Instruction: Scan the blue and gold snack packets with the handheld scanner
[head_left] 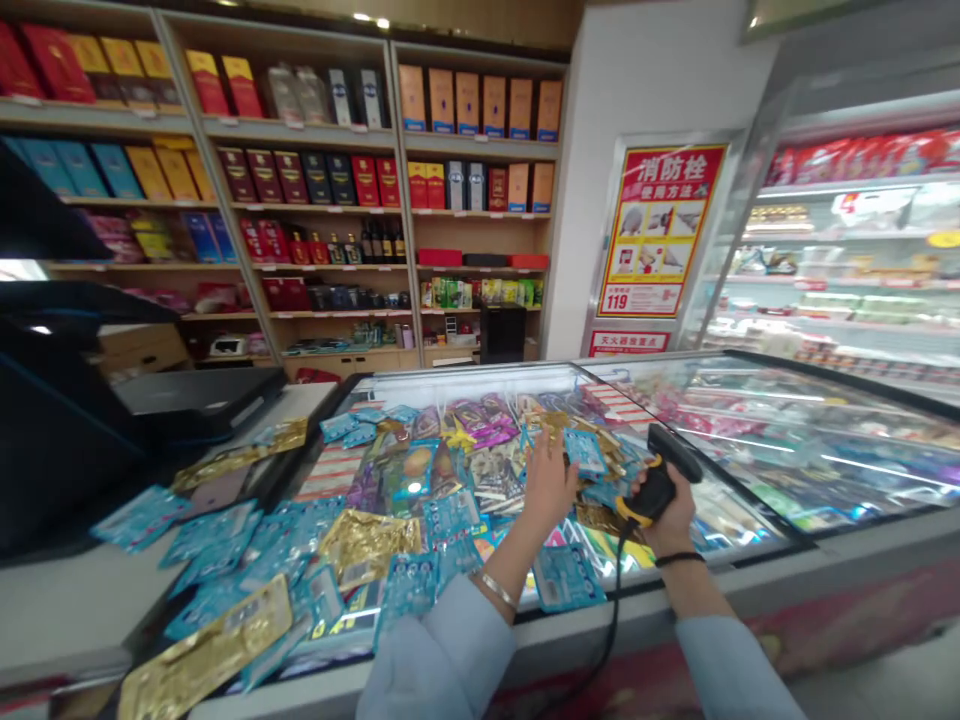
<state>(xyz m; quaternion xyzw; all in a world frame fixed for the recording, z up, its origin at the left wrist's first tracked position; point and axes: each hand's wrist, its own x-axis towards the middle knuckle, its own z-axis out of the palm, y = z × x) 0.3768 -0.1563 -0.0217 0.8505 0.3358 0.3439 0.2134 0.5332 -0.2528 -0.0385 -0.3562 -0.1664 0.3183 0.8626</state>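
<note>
My right hand point(677, 512) is wrapped round the handle of a black and yellow barcode scanner point(654, 490), its cord hanging down past the freezer's front edge. My left hand point(551, 472) reaches over the freezer's glass top with its fingers stretched out. Right beside those fingers lies a blue packet point(585, 453); whether they touch it I cannot make out. Another blue packet point(568, 578) rests near the front edge, between my forearms. To the left, many blue packets are spread in a loose pile with a gold packet point(369, 546) among them.
A long gold packet point(210, 650) lies at the near left corner. Dark checkout equipment point(202, 400) stands on the counter at left. The chest freezer's frame point(795, 545) runs on to the right. Shelves of boxed goods point(322, 180) and a red fire-hydrant sign point(660, 230) are behind.
</note>
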